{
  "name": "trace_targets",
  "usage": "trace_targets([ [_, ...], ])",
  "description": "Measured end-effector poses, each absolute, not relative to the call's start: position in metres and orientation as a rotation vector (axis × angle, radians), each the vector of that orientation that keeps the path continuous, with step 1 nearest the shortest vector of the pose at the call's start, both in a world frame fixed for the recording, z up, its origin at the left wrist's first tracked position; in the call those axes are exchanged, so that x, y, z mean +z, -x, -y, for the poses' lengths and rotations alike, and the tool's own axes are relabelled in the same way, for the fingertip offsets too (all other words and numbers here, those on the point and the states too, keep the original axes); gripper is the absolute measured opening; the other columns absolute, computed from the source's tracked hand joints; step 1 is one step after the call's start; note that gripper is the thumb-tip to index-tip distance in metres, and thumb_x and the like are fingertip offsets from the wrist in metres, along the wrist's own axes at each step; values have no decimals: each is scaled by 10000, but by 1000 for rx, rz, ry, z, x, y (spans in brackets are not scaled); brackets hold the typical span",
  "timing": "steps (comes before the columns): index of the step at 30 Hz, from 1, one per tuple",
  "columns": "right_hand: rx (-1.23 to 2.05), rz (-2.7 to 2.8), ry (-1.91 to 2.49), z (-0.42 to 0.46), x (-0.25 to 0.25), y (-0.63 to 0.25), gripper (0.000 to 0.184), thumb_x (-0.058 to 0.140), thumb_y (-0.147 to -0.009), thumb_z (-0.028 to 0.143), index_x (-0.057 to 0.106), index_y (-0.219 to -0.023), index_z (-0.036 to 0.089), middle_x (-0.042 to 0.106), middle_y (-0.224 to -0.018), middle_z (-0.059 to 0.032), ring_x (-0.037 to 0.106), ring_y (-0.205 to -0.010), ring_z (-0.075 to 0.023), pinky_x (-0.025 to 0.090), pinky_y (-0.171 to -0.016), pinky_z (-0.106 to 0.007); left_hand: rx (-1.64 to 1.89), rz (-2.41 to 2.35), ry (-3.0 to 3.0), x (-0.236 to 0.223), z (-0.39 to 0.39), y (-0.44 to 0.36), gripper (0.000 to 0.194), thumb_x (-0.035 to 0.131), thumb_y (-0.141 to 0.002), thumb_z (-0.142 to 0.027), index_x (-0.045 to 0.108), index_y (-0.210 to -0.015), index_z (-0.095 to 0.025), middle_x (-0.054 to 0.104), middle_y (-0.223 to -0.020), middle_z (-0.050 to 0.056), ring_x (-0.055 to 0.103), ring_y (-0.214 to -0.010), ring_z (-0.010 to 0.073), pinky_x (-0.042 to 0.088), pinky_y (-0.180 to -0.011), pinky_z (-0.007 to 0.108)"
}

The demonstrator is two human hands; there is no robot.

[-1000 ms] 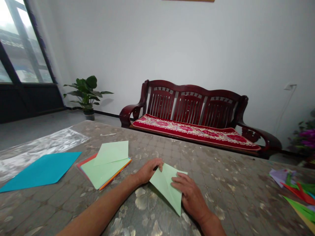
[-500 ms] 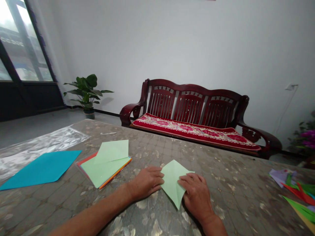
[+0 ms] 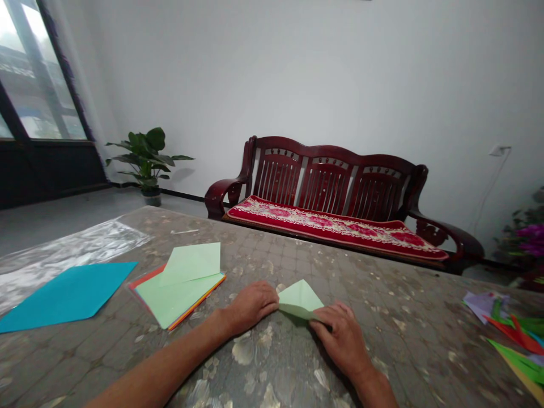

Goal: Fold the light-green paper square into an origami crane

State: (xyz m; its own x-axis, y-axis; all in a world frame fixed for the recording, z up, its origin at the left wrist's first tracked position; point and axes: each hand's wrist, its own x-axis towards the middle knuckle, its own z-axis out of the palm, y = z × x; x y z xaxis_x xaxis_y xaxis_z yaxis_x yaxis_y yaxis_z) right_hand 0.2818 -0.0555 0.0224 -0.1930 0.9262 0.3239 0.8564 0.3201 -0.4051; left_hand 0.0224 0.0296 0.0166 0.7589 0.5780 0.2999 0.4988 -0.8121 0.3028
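A small square of light green paper (image 3: 302,294) stands between my hands, its near part bent upward and away from me so a shaded fold runs across it. My left hand (image 3: 254,306) pinches the paper's left corner, fingers closed together. At the right corner my right hand (image 3: 338,331) grips the paper between thumb and fingers. To the left lies a stack of coloured paper (image 3: 181,300), light green on top with red and orange edges showing. On that stack rests another light green sheet (image 3: 193,262).
A blue sheet (image 3: 70,296) lies at the table's left, beside clear plastic wrapping (image 3: 80,252). Several folded coloured paper pieces (image 3: 516,334) sit at the right edge. Beyond the patterned table (image 3: 408,340) stands a wooden bench (image 3: 327,181) with a red cover.
The green paper was turned between my hands, then its near corner was lifted and bent away from me. Both hands now pinch its side corners.
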Motion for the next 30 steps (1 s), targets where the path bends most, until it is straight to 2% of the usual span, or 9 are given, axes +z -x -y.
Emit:
trace_targets([
  [3,204,1991,1691,52,19,-285,319,534,-912,388,662,-663,235,699,-748,7,620,-798,-182,374,-875,-327,508,-998,-2764,20,-24,-24,323,388,-1012,-325,629,-841,-195,681,-853,36,610,-843,192,441,-805,293],
  [7,176,1884,1825,45,14,-289,321,534,-889,407,605,-641,218,655,-694,-6,595,-754,-194,375,-744,-292,489,-1209,-2674,20,-18,-29,287,393,-993,-302,604,-832,-194,659,-848,35,597,-823,195,430,-776,293],
  [9,177,1861,1846,43,12,-290,282,522,-887,403,641,-702,227,669,-729,-14,600,-769,-203,375,-744,-301,477,-1322,-2611,19,-17,-32,276,400,-984,-310,603,-835,-196,657,-847,36,601,-831,200,427,-759,292],
  [11,191,1835,1855,41,10,-291,236,513,-885,396,691,-859,243,682,-772,-17,607,-779,-213,383,-759,-319,434,-1414,-2564,19,-16,-36,270,407,-975,-313,608,-835,-199,661,-839,40,612,-839,209,428,-746,294],
  [13,200,1807,1854,40,9,-291,281,512,-880,385,679,-1063,254,683,-799,-17,611,-778,-219,396,-771,-335,390,-1479,-2531,20,-14,-39,260,415,-966,-304,618,-842,-200,671,-846,50,625,-857,223,434,-749,306],
  [15,194,1794,1848,40,8,-292,356,511,-875,377,636,-1183,249,676,-796,-13,612,-766,-221,408,-765,-343,376,-1526,-2495,21,-12,-41,250,423,-958,-297,628,-850,-203,681,-856,58,633,-875,236,440,-755,319],
  [19,205,1843,1825,39,7,-293,339,498,-889,369,656,-1172,272,693,-833,-19,627,-811,-229,416,-786,-357,408,-1552,-2422,23,-6,-42,179,455,-933,-263,628,-935,-215,690,-901,54,638,-900,240,445,-771,324],
  [25,261,1991,1724,40,8,-301,325,497,-913,381,679,-1170,301,706,-1129,-29,599,-1035,-248,385,-913,-403,364,-1547,-2415,25,1,-43,233,473,-910,-208,589,-1112,-221,684,-1029,76,626,-989,266,451,-827,352],
  [30,295,2023,1704,41,10,-308,346,509,-904,374,675,-1203,319,709,-1116,-22,593,-1015,-237,395,-919,-397,401,-1533,-2416,24,2,-41,244,451,-918,-196,590,-1115,-233,688,-1042,67,625,-995,256,452,-839,347],
])
